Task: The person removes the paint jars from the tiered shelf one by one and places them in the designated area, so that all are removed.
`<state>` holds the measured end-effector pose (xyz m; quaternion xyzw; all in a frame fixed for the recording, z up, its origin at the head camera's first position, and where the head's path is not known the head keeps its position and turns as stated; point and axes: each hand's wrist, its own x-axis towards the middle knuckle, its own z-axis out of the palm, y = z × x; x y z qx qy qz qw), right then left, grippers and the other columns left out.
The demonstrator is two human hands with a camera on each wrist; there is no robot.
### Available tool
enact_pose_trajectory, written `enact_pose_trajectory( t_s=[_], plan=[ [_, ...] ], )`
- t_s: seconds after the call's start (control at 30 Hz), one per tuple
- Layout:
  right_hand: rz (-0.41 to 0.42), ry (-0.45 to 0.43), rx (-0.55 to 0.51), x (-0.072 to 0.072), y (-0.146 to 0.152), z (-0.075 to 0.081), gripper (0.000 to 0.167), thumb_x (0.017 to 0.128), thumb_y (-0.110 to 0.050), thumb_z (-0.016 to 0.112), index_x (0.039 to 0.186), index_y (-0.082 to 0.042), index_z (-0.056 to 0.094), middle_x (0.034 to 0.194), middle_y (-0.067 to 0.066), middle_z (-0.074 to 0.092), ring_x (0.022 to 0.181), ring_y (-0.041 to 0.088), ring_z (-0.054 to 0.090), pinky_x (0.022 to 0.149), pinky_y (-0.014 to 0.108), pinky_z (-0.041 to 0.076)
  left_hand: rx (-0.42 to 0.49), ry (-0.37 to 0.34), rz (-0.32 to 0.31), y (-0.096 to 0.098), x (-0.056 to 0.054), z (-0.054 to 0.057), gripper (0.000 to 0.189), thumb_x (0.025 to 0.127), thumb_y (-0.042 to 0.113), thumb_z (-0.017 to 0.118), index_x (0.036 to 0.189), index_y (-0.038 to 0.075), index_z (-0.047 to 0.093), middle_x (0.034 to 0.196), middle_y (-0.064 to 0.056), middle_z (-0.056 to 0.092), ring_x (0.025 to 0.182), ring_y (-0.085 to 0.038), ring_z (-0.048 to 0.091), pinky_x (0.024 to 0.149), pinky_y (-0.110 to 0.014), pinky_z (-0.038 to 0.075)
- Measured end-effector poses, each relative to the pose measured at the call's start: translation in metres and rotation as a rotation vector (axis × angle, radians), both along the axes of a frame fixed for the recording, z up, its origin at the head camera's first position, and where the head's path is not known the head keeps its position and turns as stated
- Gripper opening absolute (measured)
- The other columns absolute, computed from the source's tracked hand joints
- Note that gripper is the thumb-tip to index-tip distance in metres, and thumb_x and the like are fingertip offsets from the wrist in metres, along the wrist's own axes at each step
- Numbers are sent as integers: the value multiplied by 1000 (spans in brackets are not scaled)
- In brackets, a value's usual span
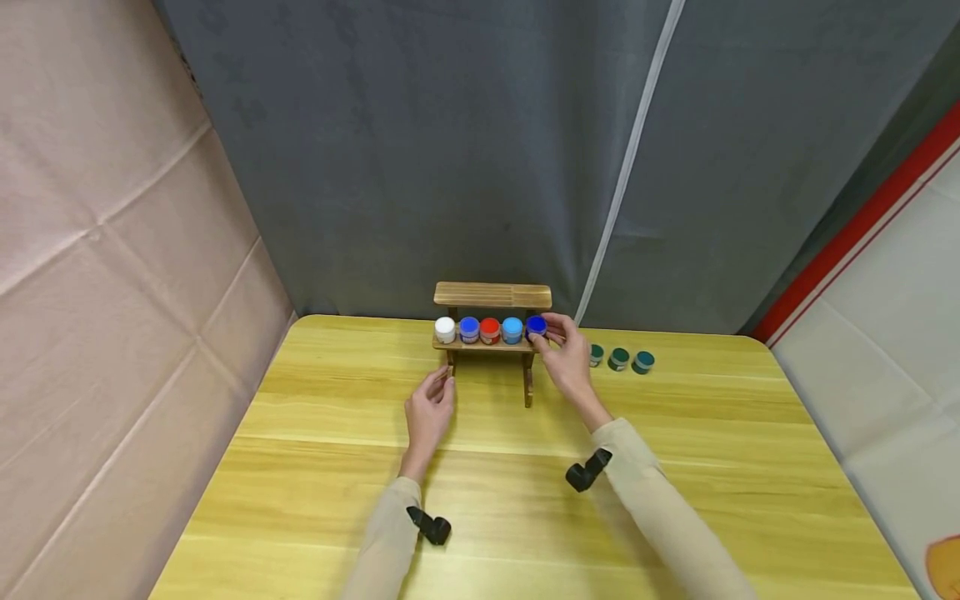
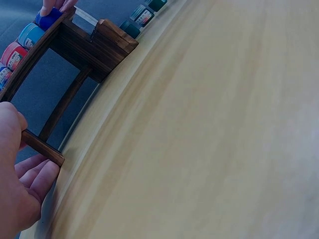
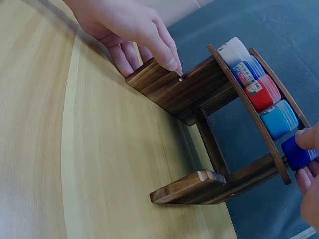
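Possibly, dark-blue paint jar (image 3: 295, 154) pinched in right grip (image 1: 567, 358) could topple if released off-centre; left grip (image 1: 430, 414) clasps wooden stand leg (image 3: 172, 92).

The right hand (image 3: 312, 195) pinches a dark blue jar (image 3: 296, 153) at the end of the wooden rack (image 3: 212, 142), its seating unclear.

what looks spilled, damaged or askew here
Nothing stands out: four round plastic jars, white, blue, red and light-blue, line the brown wooden rack, the right hand grips a dark-blue jar at its end, three green jars sit on the yellow wooden table.
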<state>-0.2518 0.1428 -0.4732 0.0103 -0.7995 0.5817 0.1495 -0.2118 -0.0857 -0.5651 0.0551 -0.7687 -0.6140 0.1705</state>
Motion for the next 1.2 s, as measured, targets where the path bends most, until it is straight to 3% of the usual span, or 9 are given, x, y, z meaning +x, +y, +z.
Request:
enact_pose_trajectory(
  t_s=[0.5,0.77,1.03,1.2],
  plan=[
    [-54,8,-87,2,27,-1,41,98,-1,74,136,4,60,135,26,64,127,38,64,115,49,56,4,-4,-6,-1,0,0,30,101,10,71,130,5,74,124,-24,75,113,-41,76,93,-33,66],
    [-88,11,-74,2,37,-10,41,98,-1,74,135,6,59,134,27,64,126,41,65,116,53,55,-1,-10,-6,-2,0,0,30,101,11,71,131,6,74,124,-24,75,113,-40,76,93,-33,66],
    [-118,-34,-48,6,46,-22,40,98,-1,73,134,8,59,134,27,64,126,38,64,115,45,56,1,-5,-9,-1,0,-1,31,101,10,71,131,5,73,124,-24,75,113,-40,76,93,-34,66],
    [-138,-37,-29,7,51,-32,40,98,-1,73,133,9,59,132,29,65,125,41,65,113,46,57,-6,7,-7,-1,-1,-1,30,101,10,71,130,5,74,124,-24,75,113,-40,76,93,-34,66]
  ],
)
